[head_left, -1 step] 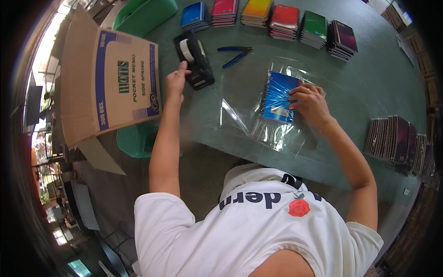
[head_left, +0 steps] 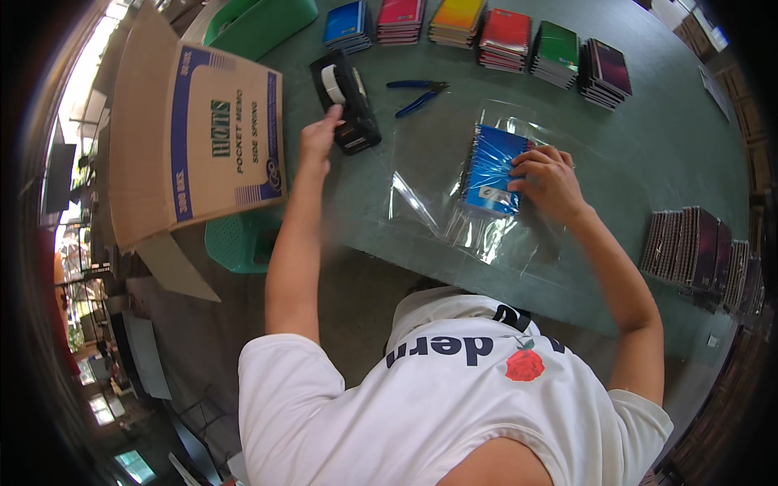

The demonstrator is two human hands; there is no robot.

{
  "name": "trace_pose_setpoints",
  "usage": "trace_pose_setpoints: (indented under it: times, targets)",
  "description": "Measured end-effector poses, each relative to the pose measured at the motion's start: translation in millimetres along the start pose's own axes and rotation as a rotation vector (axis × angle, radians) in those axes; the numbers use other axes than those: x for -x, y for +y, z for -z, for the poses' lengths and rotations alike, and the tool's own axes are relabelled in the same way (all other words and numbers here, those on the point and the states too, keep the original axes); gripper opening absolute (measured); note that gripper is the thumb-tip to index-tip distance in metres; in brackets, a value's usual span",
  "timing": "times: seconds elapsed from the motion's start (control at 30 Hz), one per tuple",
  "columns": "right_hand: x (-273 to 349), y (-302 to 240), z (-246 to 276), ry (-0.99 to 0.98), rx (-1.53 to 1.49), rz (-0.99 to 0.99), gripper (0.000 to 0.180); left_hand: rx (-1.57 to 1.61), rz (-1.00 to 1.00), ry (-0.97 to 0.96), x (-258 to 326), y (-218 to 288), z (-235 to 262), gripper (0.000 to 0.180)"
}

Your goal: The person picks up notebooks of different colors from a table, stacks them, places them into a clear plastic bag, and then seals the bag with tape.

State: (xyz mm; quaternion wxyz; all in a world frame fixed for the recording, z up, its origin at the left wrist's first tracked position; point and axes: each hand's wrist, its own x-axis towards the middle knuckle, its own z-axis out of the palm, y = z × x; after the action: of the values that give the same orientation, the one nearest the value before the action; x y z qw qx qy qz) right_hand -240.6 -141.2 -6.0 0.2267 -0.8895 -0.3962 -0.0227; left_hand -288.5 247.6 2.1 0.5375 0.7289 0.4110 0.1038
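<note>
A blue-covered spiral notebook [head_left: 489, 162] lies in clear plastic film [head_left: 429, 190] on the green table; a bit of red shows at its upper right edge. The film over its cover is creased and shiny. My right hand [head_left: 547, 180] grips its right side, fingers bent over the cover. Over to the left, my left hand [head_left: 318, 139] is at the side of a black tape dispenser [head_left: 356, 121] with a pale roll [head_left: 331, 84]. Its fingers are curled, with one digit reaching to the dispenser; anything pinched there is hidden.
Blue-handled cutters [head_left: 417, 99] lie beyond the film. Along the far edge stand notebook stacks, among them red [head_left: 506, 31] and green [head_left: 557, 44]. Dark wrapped notebooks [head_left: 689, 243] stand at right. At left are a cardboard box [head_left: 219, 146], a green bin [head_left: 263, 28] and a green stool [head_left: 235, 243].
The view has shifted slightly. My left hand sits a little farther right and lower against the dispenser; my right hand stays on the notebook.
</note>
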Motion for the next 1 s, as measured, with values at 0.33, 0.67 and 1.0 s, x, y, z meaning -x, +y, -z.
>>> trace_pose_setpoints:
  times: [0.33,0.67,1.0]
  targets:
    - [-8.9,-9.9,3.5,-0.137,0.111,-0.188,0.037,-0.179,-0.175,-0.095,26.8,-52.1,11.2,0.015]
    - [3.3,3.3,-13.0,-0.046,-0.093,-0.337,0.097,-0.706,-0.763,-0.853,120.0,47.8,-166.9,0.034]
    - [13.4,8.1,-32.1,0.049,-1.183,-0.946,0.091,-0.303,-0.311,-0.716,76.7,-2.6,-160.2,0.069]
